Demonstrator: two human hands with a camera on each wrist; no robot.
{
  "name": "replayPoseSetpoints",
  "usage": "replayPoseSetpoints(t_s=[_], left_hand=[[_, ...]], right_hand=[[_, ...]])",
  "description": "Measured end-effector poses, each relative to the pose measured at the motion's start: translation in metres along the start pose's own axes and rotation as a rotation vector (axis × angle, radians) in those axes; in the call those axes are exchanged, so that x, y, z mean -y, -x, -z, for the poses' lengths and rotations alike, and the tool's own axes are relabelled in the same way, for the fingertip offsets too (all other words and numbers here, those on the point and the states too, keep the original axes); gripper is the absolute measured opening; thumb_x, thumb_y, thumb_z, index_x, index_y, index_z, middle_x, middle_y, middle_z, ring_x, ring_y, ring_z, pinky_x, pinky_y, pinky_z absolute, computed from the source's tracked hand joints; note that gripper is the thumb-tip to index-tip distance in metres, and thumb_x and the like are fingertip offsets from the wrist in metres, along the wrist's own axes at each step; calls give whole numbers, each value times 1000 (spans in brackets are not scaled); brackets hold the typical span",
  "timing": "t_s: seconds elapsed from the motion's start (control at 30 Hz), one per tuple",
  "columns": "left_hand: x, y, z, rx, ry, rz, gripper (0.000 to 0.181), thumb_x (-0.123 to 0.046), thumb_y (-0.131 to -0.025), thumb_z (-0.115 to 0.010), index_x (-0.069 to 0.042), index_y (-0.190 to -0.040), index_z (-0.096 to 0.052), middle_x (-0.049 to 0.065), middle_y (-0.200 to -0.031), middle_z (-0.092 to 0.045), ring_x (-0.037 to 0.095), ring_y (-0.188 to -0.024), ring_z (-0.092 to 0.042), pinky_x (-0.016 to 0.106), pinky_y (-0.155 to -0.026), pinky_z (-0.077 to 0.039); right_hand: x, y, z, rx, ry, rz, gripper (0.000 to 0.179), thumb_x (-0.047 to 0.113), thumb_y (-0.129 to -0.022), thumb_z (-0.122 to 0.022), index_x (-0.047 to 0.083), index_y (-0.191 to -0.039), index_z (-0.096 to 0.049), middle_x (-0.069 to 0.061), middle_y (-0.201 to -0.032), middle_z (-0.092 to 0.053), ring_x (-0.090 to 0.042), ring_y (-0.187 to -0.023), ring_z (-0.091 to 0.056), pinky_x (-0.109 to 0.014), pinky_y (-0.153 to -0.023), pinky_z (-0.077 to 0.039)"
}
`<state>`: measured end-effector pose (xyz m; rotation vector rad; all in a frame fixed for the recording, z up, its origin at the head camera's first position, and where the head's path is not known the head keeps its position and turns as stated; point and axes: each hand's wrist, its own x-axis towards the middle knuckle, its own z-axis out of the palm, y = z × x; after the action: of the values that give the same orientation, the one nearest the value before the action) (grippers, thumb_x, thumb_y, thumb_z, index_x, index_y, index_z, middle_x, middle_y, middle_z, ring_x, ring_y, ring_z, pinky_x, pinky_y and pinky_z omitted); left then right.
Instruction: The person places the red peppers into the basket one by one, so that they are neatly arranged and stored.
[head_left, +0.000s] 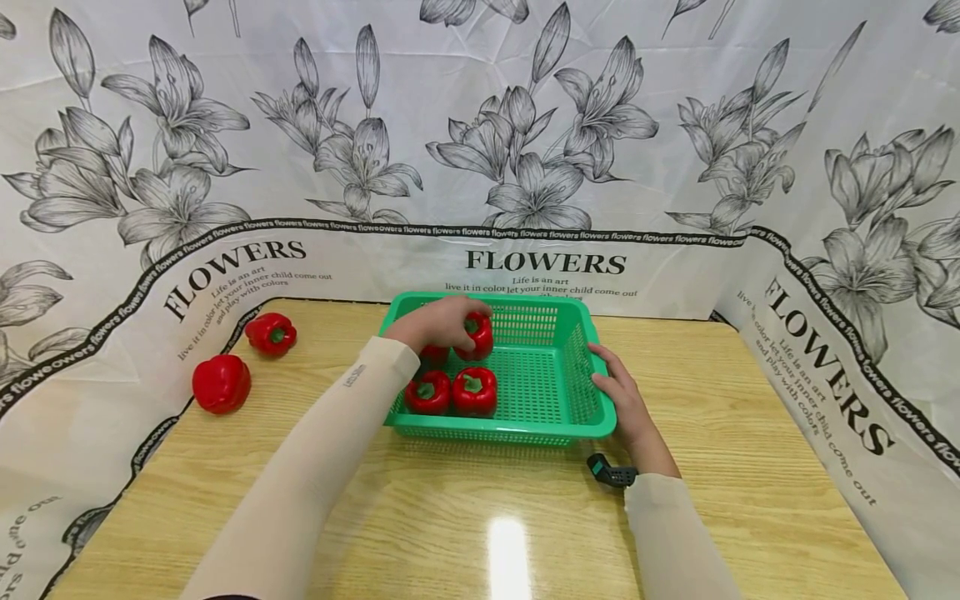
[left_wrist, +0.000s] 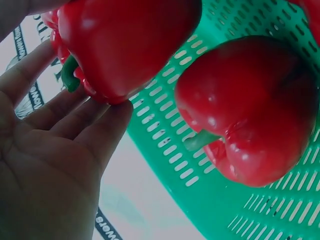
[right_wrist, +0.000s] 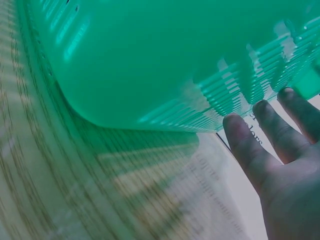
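My left hand reaches into the far left part of a green plastic basket and grips a red bell pepper, its fingers around the stem end. Just beside it in the left wrist view is another red bell pepper with a green stem. Two more red bell peppers, one left and one right, sit at the basket's near left. Another pepper is partly hidden under my hand. With fairly straight fingers, my right hand touches the outside of the basket's right wall.
Two red bell peppers, one nearer and one farther, lie on the wooden table left of the basket. A black strap-like band is by my right wrist. Flower-printed white cloth encloses the table's back and sides.
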<state>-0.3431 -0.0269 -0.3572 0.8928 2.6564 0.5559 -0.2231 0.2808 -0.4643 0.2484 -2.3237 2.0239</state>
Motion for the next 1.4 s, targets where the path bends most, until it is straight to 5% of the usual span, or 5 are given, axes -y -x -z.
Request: replayPoseSetpoints(t_s=[0.5,0.73,1.03,1.4], left_hand=[[-2,-17,-6,118,68,169,69,-9,-78,-70,-29,-141,-49,2,-126,-52,25,-102,-55,36,-71,-55],[-3,-22,-10,156,47,178,69,-8,-80,-69,-28,-142,-47,4,-130,-51,24,-97,-61,38,-74,-56],[-3,-23,-13,147,-27,156,65,-10,-82,-67,-28,-142,-48,4,-133,-51,24,-108,-51,37,-81,-51],[-3,-23,-17,134,30,184,71,-4,-80,-66,-29,-143,-47,3,-129,-50,26,-101,-53,31,-63,-50]], right_hand=[[-3,-2,1,-6,9,19,52,28,-102,-38,19,-153,-27,-9,-161,-16,-24,-125,-38,-19,-86,-47],[-3,-1,1,-1,-3,28,52,28,-102,-39,18,-152,-27,-10,-159,-18,-23,-121,-41,-21,-85,-48],[-1,-1,0,-7,5,21,52,27,-102,-39,17,-152,-28,-9,-160,-18,-23,-123,-40,-21,-85,-48],[-1,0,1,-6,-8,16,52,28,-102,-39,17,-152,-27,-10,-159,-20,-22,-120,-42,-22,-85,-49]])
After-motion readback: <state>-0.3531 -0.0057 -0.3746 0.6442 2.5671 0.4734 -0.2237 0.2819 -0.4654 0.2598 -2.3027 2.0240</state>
